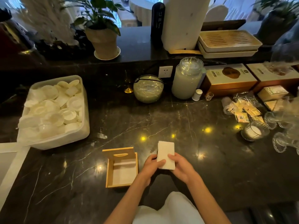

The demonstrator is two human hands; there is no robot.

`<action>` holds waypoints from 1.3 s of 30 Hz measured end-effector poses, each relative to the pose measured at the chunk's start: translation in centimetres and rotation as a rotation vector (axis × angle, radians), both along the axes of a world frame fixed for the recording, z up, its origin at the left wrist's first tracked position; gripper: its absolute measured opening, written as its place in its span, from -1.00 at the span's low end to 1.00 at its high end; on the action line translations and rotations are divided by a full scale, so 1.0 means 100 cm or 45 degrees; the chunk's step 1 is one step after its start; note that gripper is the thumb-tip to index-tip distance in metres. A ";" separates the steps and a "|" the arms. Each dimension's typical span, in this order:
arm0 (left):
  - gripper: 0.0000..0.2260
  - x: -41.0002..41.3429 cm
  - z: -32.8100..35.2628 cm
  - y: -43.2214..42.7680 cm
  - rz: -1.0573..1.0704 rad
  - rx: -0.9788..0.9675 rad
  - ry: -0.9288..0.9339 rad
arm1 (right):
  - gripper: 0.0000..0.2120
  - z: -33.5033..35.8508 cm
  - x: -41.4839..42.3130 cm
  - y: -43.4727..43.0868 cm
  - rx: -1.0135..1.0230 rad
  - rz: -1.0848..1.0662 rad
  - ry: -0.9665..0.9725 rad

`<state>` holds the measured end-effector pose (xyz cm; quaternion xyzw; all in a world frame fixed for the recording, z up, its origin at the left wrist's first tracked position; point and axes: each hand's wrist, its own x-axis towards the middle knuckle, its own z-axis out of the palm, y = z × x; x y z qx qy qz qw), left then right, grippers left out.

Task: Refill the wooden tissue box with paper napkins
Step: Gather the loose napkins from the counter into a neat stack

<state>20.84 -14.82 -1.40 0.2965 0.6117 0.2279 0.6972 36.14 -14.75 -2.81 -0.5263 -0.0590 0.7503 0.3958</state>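
From the head camera: a person's left hand (152,165) and right hand (179,167) together grip a stack of white paper napkins (166,152) above a dark marble counter (210,159), just right of the open wooden tissue box (122,169), its lid (119,153) propped upright.

We are viewing through a single wide-angle, head-worn camera, which is looking forward and down over a dark marble counter (186,120). It is sitting close above the left hand (151,167) and right hand (181,167), low in centre frame. Beyond the fingertips (171,156), the lens is taking in the raised back ledge (139,46), curving at the edges.
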 end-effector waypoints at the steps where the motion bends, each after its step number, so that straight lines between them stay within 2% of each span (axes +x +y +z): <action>1: -0.67 -0.003 -0.001 -0.002 -0.015 0.042 -0.040 | -0.69 0.000 0.002 -0.003 0.031 -0.053 0.072; 3: -0.71 -0.006 -0.002 -0.005 -0.013 0.176 -0.030 | -0.65 0.001 0.004 -0.011 0.098 -0.042 0.013; 6: -0.79 -0.006 -0.005 -0.002 -0.147 0.554 0.316 | -0.57 0.004 0.009 -0.023 0.226 0.117 -0.444; 8: -0.80 -0.006 -0.008 -0.002 -0.350 0.848 0.573 | -0.59 0.002 0.015 -0.029 0.350 0.160 -0.641; 11: -0.80 -0.011 -0.016 -0.008 -0.540 1.049 0.676 | -0.72 -0.003 0.017 -0.036 0.580 0.311 -0.960; 13: -0.77 -0.014 -0.019 -0.014 -0.568 1.072 0.669 | -0.76 -0.008 0.014 -0.042 0.624 0.340 -1.078; 17: -0.65 -0.012 -0.023 -0.019 -0.501 0.938 0.592 | -0.74 -0.010 0.010 -0.052 0.595 0.271 -1.070; 21: -0.63 -0.011 -0.033 -0.022 -0.419 0.855 0.560 | -0.75 -0.016 0.006 -0.058 0.597 0.241 -1.068; 27: -0.56 -0.010 -0.049 -0.042 -0.219 0.758 0.532 | -0.34 -0.019 -0.003 -0.060 0.591 0.344 -0.953; 31: -0.53 -0.010 -0.049 -0.043 -0.278 0.766 0.506 | -0.22 -0.018 -0.006 -0.061 0.636 0.623 -0.943; 33: -0.50 -0.010 -0.049 -0.042 -0.307 0.774 0.521 | -0.19 -0.019 -0.007 -0.059 0.659 0.633 -0.943; 35: -0.57 -0.011 -0.049 -0.040 -0.314 0.809 0.530 | -0.23 -0.021 -0.007 -0.057 0.674 0.565 -0.990; 39: -0.79 -0.012 -0.046 -0.038 -0.361 0.914 0.596 | -0.66 -0.029 0.001 -0.054 0.759 0.511 -1.307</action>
